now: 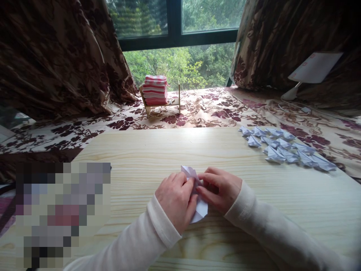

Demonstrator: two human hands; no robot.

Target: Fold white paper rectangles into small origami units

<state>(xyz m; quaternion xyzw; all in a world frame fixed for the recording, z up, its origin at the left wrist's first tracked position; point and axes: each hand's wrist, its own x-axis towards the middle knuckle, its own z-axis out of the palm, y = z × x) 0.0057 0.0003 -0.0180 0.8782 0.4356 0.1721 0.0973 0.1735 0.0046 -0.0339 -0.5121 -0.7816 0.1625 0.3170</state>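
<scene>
A white sheet of folded paper [200,209] lies at the middle of the wooden table, between my two hands. My left hand [177,195] grips its left side, with the thumb and curled fingers pressed on it. From the right, my right hand [221,188] pinches the paper's edge between thumb and fingers. Creases show at the paper's top and bottom ends, while its middle is partly hidden by my fingers. At the table's far right corner sit several folded white paper shapes [275,154] in rough rows, apart from my hands.
The pale wooden table [135,150] stands against a ledge with flowered cloth [203,109]. A small wooden stand [177,102] there bears a stack of pink and white cloths [154,90]. A white lamp [314,67] is at right. A pixelated patch covers the lower left.
</scene>
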